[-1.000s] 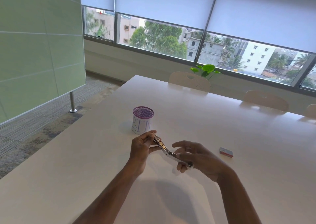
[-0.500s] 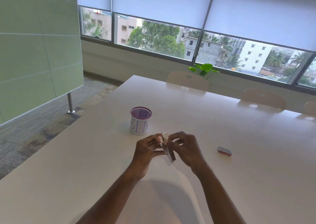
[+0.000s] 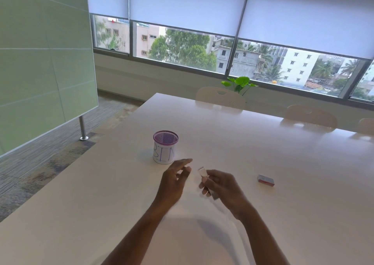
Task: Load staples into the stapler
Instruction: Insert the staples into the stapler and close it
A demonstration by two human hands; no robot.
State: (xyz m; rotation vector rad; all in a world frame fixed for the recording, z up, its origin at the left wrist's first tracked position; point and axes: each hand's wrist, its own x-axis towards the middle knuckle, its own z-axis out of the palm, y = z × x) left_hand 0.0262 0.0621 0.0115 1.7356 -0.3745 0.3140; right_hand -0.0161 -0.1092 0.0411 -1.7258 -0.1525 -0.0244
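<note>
Head cam | your right hand [image 3: 222, 187] is gripping the stapler [image 3: 203, 172] | left hand [image 3: 174, 180] is hanging open, empty | one-handed, it's risking slipping

Right hand [image 3: 220, 185] grips stapler [image 3: 203, 172] (blurred); left hand [image 3: 174, 180] empty.

stapler [image 3: 203, 173]: mostly hidden inside the right hand [image 3: 220, 187], only a pale tip pokes out at 11 o'clock, blurred
left hand [image 3: 175, 180]: motion-blurred, fingers loose, nothing visibly held
small box [image 3: 265, 180]: label too small to read
forearms: cut off by the bottom edge
</note>
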